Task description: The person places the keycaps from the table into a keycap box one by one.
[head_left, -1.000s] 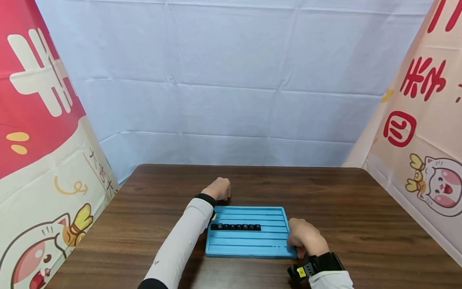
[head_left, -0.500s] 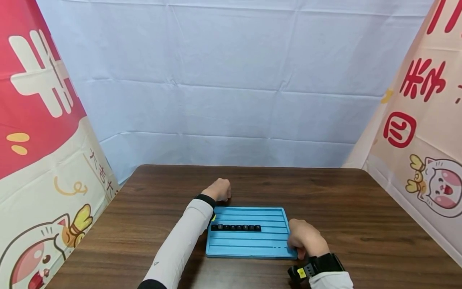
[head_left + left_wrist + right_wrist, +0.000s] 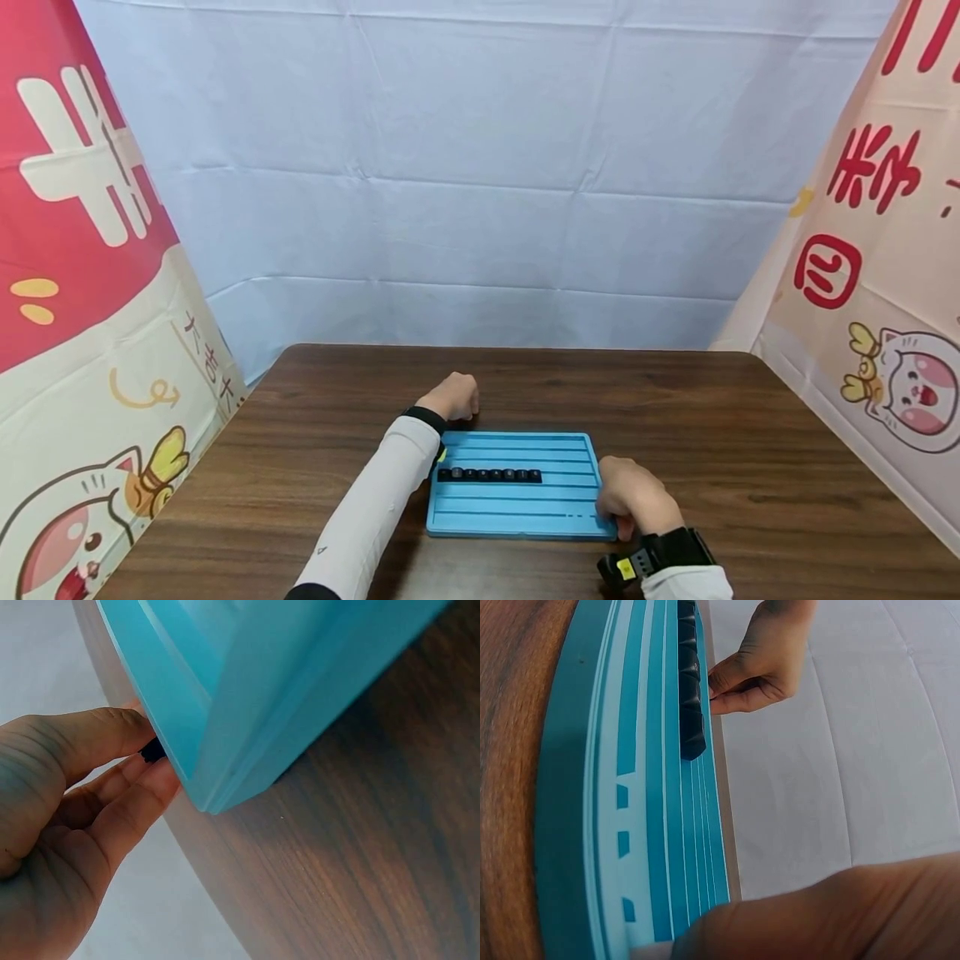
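A blue grooved tray [image 3: 510, 517] lies on the table between both hands. In one of its grooves sits a row of several black keycaps [image 3: 489, 475], starting at the left end. My left hand [image 3: 453, 396] is just past the tray's far left corner. The left wrist view shows its thumb and fingers pinching a small black keycap [image 3: 152, 750], mostly hidden by the fingertips, right beside the tray's rim [image 3: 161, 739]. My right hand [image 3: 633, 492] grips the tray's right edge near the front corner, fingers curled at the rim; its fingertips are partly hidden.
The brown wooden table [image 3: 360, 375] extends around the tray. A pale blue cloth [image 3: 465, 208] hangs behind it. Printed drapes stand at the left [image 3: 112, 333] and right [image 3: 862, 333] sides. My left forearm [image 3: 367, 508] reaches past the tray's left edge.
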Motion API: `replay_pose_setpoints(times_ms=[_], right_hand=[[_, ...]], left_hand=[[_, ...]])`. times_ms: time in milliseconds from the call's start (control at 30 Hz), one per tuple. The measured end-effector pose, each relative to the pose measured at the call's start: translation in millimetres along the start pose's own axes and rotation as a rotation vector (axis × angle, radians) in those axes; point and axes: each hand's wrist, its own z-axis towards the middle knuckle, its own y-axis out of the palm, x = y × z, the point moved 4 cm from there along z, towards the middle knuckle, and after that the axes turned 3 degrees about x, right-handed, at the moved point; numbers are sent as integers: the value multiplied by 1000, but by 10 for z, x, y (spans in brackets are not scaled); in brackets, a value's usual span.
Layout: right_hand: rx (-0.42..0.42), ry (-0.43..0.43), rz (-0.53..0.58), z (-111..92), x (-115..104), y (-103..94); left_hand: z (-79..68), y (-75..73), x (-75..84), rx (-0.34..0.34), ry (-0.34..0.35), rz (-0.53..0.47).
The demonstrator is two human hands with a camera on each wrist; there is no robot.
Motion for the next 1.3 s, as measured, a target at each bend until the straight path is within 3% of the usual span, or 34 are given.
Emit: replay_pose_setpoints(times_ms=[233,700,1100,1300], right_hand=[[11,3,-10,-3,-20,1],[-6,12,-11,22,-1,9],[-19,5,4,12,-9,4],[-26,-5,14,1,-11,5]], left_hand=[[-35,-23,-19,4,13,5],[-58,-117,-52,1,-1,-82],[-65,-248,44,105,151,-141],[-100,-311,169,117,199,-188]])
